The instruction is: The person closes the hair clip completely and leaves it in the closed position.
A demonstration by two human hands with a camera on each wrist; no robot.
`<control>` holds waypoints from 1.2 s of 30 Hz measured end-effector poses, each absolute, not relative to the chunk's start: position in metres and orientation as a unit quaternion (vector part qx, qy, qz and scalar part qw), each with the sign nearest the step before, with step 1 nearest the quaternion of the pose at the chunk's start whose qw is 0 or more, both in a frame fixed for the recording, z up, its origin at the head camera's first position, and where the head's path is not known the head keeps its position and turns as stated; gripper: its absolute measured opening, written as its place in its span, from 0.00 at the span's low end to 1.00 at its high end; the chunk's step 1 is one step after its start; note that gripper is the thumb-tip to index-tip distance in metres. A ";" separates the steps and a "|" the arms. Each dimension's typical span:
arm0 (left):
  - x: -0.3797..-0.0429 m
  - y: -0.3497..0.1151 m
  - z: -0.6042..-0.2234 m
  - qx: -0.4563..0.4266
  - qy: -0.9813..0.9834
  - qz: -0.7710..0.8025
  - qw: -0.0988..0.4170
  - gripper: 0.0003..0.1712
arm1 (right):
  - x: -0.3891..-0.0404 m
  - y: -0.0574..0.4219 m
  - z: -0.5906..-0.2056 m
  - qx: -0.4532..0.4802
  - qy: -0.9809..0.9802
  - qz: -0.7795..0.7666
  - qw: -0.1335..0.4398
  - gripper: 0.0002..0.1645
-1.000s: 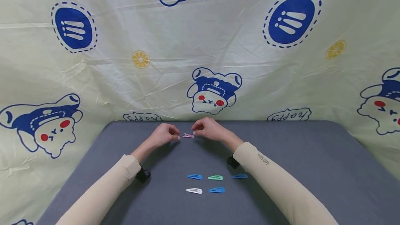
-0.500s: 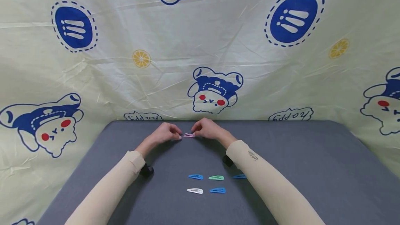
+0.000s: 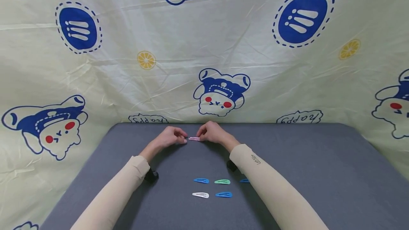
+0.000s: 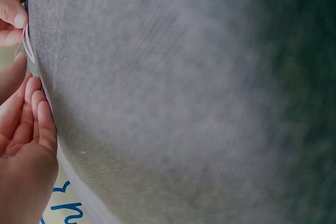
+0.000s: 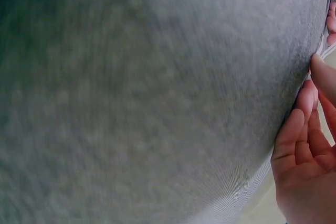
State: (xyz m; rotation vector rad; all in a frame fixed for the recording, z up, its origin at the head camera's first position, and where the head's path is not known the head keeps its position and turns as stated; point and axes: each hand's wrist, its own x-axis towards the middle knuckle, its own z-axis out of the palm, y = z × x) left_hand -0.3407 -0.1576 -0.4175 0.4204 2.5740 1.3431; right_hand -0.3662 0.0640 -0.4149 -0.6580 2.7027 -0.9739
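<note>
A pink hair clip (image 3: 193,138) is at the far middle of the grey table, between both hands. My right hand (image 3: 214,132) pinches its right end between thumb and fingertips. My left hand (image 3: 169,137) is just off the clip's left end, fingers bent loosely, thumb tip close to it. In the left wrist view the clip (image 4: 29,45) reaches from the right hand's fingers (image 4: 18,20) toward the left thumb, with a thin prong standing apart from its body. The right wrist view shows the right hand (image 5: 307,156) low over the cloth, the clip mostly hidden.
Nearer the person lie several snap hair clips: a blue one (image 3: 201,180), a green one (image 3: 222,181), a white one (image 3: 200,195) and another blue one (image 3: 223,195). One more blue clip (image 3: 244,180) is partly behind the right sleeve. A printed curtain (image 3: 179,91) hangs behind the table (image 3: 287,159).
The pink clip's spread prongs look closer together in the head view. Both hands stay almost in place; the right forearm has swung left, covering more of the rightmost blue clip.
</note>
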 end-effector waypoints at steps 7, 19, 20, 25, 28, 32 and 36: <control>-0.340 -0.159 -0.415 0.151 0.865 0.466 0.112 0.15 | -0.364 0.063 -0.415 -0.227 0.913 -0.325 0.096 0.02; -0.332 -0.161 -0.410 0.152 0.861 0.476 0.091 0.15 | -0.358 0.065 -0.405 -0.242 0.914 -0.302 0.124 0.02; -0.331 -0.161 -0.409 0.149 0.864 0.473 0.089 0.15 | -0.358 0.066 -0.403 -0.243 0.914 -0.300 0.125 0.03; -0.334 -0.162 -0.412 0.149 0.865 0.470 0.090 0.15 | -0.353 0.067 -0.398 -0.261 0.911 -0.296 0.120 0.03; -0.333 -0.163 -0.411 0.159 0.860 0.478 0.089 0.16 | -0.348 0.069 -0.395 -0.274 0.908 -0.297 0.113 0.02; -0.327 -0.163 -0.409 0.160 0.852 0.490 0.089 0.18 | -0.339 0.074 -0.388 -0.282 0.905 -0.302 0.100 0.02; -0.324 -0.161 -0.407 0.158 0.847 0.499 0.092 0.18 | -0.331 0.079 -0.381 -0.288 0.905 -0.299 0.091 0.02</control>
